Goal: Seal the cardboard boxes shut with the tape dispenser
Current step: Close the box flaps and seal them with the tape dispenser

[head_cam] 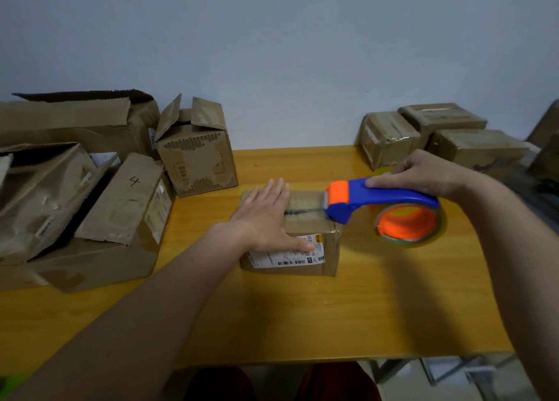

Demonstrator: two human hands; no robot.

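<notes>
A small cardboard box [314,234] with a white shipping label sits at the middle of the yellow table [302,310]. My left hand [266,216] lies flat on the box's top left, fingers straight, thumb over the label. My right hand [423,173] grips the blue handle of the blue and orange tape dispenser [378,204]. The dispenser's orange head touches the top right edge of the box, where a strip of clear tape runs along the closed flaps. Its orange roll hub hangs to the right of the box.
Several open, worn cardboard boxes [75,188] crowd the table's left side, one upright [196,155] at the back. Three taped boxes [438,134] stand at the back right. A metal frame [453,376] shows below the table's right front edge.
</notes>
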